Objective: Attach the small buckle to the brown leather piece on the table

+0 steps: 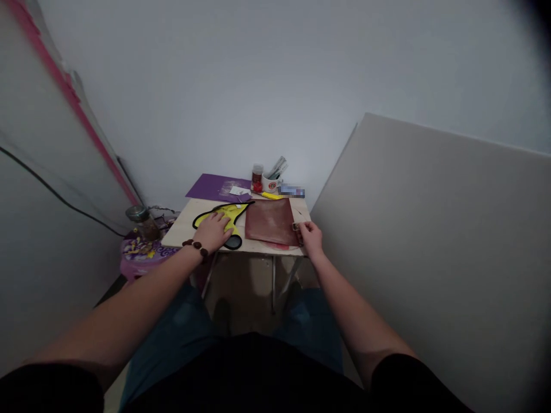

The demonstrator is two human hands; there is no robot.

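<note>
My left hand (214, 231) lies flat with its fingers spread on a yellow cutout (236, 212) with a black border and a dark grey round part, like a car shape. A beaded bracelet is on that wrist. My right hand (310, 237) is at the table's right edge, its fingers pinched on a small dark square piece (295, 226) with a light rim, whose kind I cannot make out. Just left of it, a reddish-brown leather-like sheet (271, 221) lies flat beside the yellow cutout. A bit of pink material (278, 246) shows under its near edge.
On the small wooden table (175, 229), a purple sheet (204, 186) lies at the back left. A red-topped jar (257, 178), a white mug (271, 184) with tools and a yellow cutter (271, 196) stand or lie behind. Left is a purple stool (142, 264) with a glass jar (148, 226); right, a pale panel (430, 241).
</note>
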